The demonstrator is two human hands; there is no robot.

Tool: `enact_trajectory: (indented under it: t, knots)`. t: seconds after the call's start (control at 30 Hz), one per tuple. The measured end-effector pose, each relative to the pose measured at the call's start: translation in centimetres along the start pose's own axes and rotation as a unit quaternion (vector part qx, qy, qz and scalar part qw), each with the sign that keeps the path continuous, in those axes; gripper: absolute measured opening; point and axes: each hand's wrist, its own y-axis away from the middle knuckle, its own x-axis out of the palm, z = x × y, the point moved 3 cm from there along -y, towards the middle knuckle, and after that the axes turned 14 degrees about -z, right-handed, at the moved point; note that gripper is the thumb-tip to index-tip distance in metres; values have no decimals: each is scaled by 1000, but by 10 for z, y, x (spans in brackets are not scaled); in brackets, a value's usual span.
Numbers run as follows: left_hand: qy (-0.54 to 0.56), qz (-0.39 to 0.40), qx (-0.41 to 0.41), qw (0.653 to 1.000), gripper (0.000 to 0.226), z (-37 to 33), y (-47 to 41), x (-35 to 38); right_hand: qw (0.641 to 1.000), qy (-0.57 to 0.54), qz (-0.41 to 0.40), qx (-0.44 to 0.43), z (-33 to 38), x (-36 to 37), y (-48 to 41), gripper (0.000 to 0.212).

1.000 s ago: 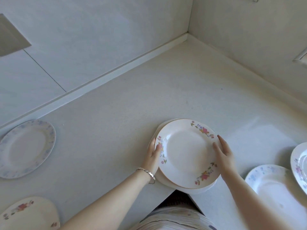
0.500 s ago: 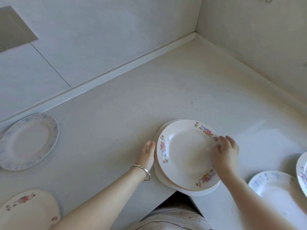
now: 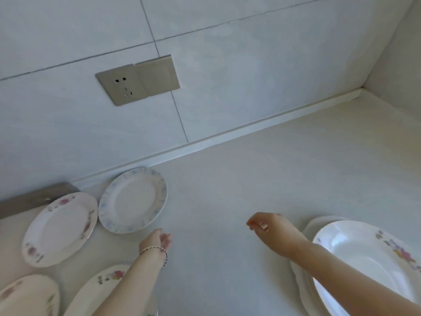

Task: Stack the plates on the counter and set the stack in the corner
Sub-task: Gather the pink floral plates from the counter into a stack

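A small stack of plates (image 3: 355, 254), topped by one with pink flowers, sits at the right on the counter (image 3: 250, 179). My right hand (image 3: 267, 226) hovers left of it, fingers loosely curled, holding nothing. My left hand (image 3: 157, 241), with a bracelet at the wrist, hangs relaxed just right of a blue-rimmed plate (image 3: 133, 200). A pink-flowered plate (image 3: 60, 229) lies further left. Two more flowered plates (image 3: 100, 290) (image 3: 27, 295) lie at the bottom left, one partly under my left forearm. The corner (image 3: 362, 90) is at the upper right.
A metal wall socket with a switch (image 3: 137, 79) is set in the tiled wall. A grey metal edge (image 3: 34, 199) shows at the far left behind the plates.
Both hands have let go of the stack and moved left. The view has swung left and up, so the stack now sits at the right and more plates show at the left.
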Motion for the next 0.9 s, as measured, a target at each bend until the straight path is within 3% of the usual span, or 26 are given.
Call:
enact_trajectory:
  t: [0.13,0.23,0.3,0.4,0.5,0.57,0.67,0.77,0.9]
  knots:
    - [145,-16,-56,988,9,-26,-37,-8,998,35,57,4,19,28,-11,22]
    - [260,-39,-72,962,26,-41,-53,-5,996,48,69,7,25,40,-17,24]
    - [289,-36,-92,952,20,-42,-65,-3,996,48,70,15,27,42,-19,23]
    - [277,-21,-88,957,17,-39,-79,-1,997,42,67,23,25,42,-19,19]
    - [256,13,-70,964,30,-42,-66,0,997,24,60,30,21,37,-16,19]
    - [208,28,-41,977,35,-41,-49,-5,998,1,52,38,19,31,-12,21]
    - [99,48,20,994,21,-31,-15,-13,998,-34,26,53,13,19,-3,23]
    - [38,134,51,989,29,-18,36,-9,995,-69,-19,74,5,3,8,25]
    - [-61,239,66,967,27,5,105,8,964,-197,-102,148,-13,-33,28,51]
